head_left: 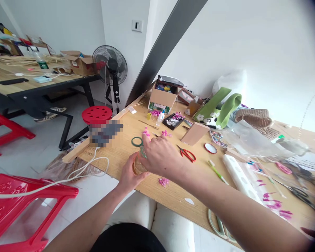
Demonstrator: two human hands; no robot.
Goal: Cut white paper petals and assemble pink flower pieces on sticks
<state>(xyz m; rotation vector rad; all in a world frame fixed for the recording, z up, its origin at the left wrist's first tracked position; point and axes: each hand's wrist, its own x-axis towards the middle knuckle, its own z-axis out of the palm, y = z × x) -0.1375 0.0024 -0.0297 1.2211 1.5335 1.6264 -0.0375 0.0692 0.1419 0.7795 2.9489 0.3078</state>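
My left hand [129, 174] is wrapped round a rounded, amber, see-through thing [139, 166] at the near table edge; its exact kind cannot be made out. Over it my right hand [161, 154] is closed with curled fingers, and its fingertips and whatever they pinch are hidden. Green ring-shaped handles [137, 141] lie just beyond the hands, partly covered. Small pink flower pieces [166, 133] lie past the right hand, and a pink bead-like cluster [163, 181] sits nearer to me. Red-handled pliers [187, 154] rest right of the right hand.
Behind stand a white glue bottle [160, 117], a black tray [173, 121] and a cardboard box [162, 98]. A tape roll [210, 148], green bag [212, 110] and white roll [240, 176] lie rightward. A white cable [94, 160] crosses the left edge, near red stools [31, 206].
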